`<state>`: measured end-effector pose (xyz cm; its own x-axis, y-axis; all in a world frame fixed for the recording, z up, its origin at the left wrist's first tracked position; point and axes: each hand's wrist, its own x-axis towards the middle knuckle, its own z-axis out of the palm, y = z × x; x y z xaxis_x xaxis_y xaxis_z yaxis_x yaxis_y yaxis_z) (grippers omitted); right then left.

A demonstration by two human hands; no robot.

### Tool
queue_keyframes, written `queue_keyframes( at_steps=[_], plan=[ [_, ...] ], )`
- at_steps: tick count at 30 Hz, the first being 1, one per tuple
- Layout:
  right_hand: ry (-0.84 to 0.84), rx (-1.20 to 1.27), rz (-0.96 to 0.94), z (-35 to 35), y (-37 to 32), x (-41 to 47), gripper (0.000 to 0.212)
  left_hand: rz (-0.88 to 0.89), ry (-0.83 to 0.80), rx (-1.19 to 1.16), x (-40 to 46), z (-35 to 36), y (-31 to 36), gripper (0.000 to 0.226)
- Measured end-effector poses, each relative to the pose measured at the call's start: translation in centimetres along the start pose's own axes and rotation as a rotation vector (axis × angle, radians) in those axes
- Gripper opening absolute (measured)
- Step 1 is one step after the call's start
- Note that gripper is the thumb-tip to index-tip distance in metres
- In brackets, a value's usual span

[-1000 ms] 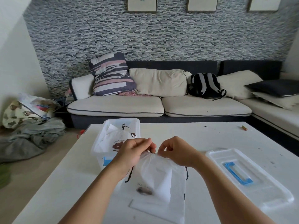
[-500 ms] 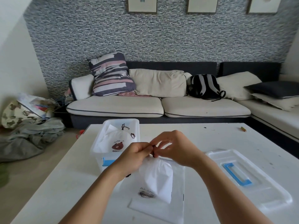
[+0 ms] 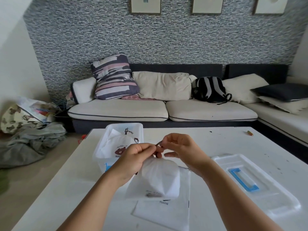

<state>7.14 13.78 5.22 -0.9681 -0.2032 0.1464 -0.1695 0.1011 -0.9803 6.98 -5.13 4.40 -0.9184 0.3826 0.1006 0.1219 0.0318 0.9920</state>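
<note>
The white pouch point(image 3: 160, 177) hangs upright just below the fingers, gathered neck up, its base over a flat pouch point(image 3: 163, 212) on the table point(image 3: 66, 189). Left hand point(image 3: 135, 159) and right hand point(image 3: 181, 150) both pinch the dark drawstring point(image 3: 158, 144) at the neck. A clear box point(image 3: 123, 125) sits just beyond the left fingers; the lid point(image 3: 266, 185) lies well to the right of the right fingers, bare tabletop between
</note>
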Motion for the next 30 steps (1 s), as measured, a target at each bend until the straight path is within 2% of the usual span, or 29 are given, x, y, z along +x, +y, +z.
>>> queue_keyframes(
  at_steps=[3,7,10,11,14,18,22,25,27,30],
  plan=[
    [-0.086,0.163,0.031,0.9,0.5,0.1,0.009,0.01,-0.013,-0.049,-0.3,0.2,0.4,0.029],
    [-0.085,-0.049,-0.076,0.5,0.5,0.3,0.017,-0.027,-0.051,-0.043,-0.4,-0.1,0.2,0.029],
    [-0.073,-0.19,-0.108,0.2,0.2,0.3,0.014,-0.045,-0.084,-0.003,-0.5,-0.4,0.1,0.029],
    [-0.04,-0.163,-0.101,0.2,0.3,0.4,0.013,-0.047,-0.079,-0.018,-0.5,-0.4,0.3,0.027],
    [0.057,0.133,-0.009,0.8,0.5,0.6,0.012,-0.044,-0.049,-0.142,-0.3,-0.3,0.4,0.025],
    [0.065,0.324,0.083,1.3,0.2,0.7,0.01,-0.033,-0.029,-0.229,-0.2,-0.3,0.3,0.021],
    [-0.166,0.243,0.159,1.1,-0.3,0.0,0.025,-0.045,-0.051,-0.27,-0.4,-0.4,0.4,0.016],
    [-0.312,0.263,0.367,0.9,0.7,-0.4,0.04,-0.045,-0.043,-0.282,-0.5,-0.5,0.6,0.016],
    [-0.394,0.184,0.449,0.8,1.3,-0.7,0.037,-0.039,-0.04,-0.26,-0.5,-0.6,0.6,0.021],
    [-0.444,-0.039,0.409,0.5,1.7,-0.5,0.029,-0.031,-0.017,-0.222,-0.5,-0.8,0.7,0.024]
  ],
)
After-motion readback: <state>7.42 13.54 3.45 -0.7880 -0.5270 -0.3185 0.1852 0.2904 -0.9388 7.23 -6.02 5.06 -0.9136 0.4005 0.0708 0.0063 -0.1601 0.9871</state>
